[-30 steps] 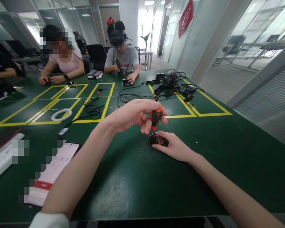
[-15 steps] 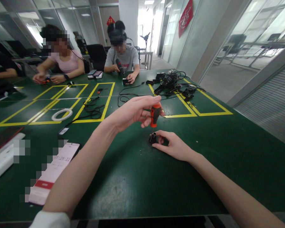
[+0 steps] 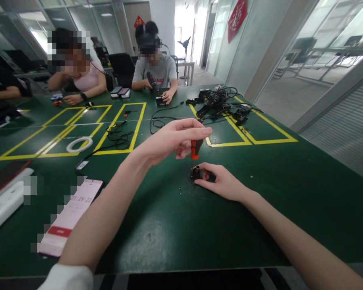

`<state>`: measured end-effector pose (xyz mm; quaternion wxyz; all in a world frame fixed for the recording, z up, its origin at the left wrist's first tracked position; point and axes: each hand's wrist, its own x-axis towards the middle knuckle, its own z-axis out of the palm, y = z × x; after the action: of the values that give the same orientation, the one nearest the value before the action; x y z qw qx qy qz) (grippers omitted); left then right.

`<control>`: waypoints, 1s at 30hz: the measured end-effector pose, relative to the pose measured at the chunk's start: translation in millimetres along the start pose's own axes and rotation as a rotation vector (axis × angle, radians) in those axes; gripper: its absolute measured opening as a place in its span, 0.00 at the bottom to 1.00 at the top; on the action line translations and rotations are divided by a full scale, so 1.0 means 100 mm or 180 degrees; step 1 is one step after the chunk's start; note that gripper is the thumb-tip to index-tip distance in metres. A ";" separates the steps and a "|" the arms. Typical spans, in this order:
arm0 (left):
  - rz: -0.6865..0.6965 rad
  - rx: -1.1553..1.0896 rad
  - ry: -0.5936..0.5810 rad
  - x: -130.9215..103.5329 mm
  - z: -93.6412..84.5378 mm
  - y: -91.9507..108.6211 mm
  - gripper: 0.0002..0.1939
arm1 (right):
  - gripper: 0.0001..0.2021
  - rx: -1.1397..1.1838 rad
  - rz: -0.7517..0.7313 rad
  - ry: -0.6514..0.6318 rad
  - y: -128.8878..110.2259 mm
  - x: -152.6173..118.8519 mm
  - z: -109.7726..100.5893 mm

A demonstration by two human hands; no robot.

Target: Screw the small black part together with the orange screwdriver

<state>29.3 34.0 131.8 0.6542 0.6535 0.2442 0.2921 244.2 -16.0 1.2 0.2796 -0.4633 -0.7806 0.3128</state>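
Note:
A screwdriver [image 3: 195, 150] with a red and dark grey handle stands nearly upright, its thin shaft pointing down. My left hand [image 3: 177, 141] is closed around the handle from above, thumb stretched across its top. Below it, a small black round part [image 3: 195, 174] with a short tube sits on the green table. My right hand [image 3: 220, 179] pinches this part from the right with thumb and fingers. The screwdriver's tip meets the part near its tube; the exact contact is too small to make out. Tiny screws [image 3: 180, 191] lie just left of the part.
A phone [image 3: 75, 213] and a white power strip [image 3: 9, 201] lie at left. A white ring [image 3: 79, 144] and black cable [image 3: 117, 137] rest near yellow tape. Tangled black cables [image 3: 218, 102] pile up beyond my hands. Across the table, a person [image 3: 154, 74] holds a power drill [image 3: 153, 82].
My left thumb and fingers have shifted over the screwdriver handle, now covering its top. My right hand keeps its pinch on the black part. At the left, a co-worker's hand has risen from the table.

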 end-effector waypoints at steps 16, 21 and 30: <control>-0.0085 0.0315 -0.0064 -0.01 -0.01 0.03 0.17 | 0.12 -0.0067 -0.0023 0.0034 -0.01 0.00 -0.01; -0.0036 0.0051 -0.0179 0.02 -0.04 0.00 0.20 | 0.12 -0.0024 -0.0016 0.0004 -0.01 0.00 0.00; -0.0153 -0.0077 -0.0025 0.01 -0.04 0.00 0.15 | 0.11 -0.0040 -0.0041 0.0021 -0.02 0.01 -0.01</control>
<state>27.6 37.5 131.5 0.6699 0.6406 0.2537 0.2767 243.6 -15.9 3.1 0.2813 -0.4610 -0.7846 0.3045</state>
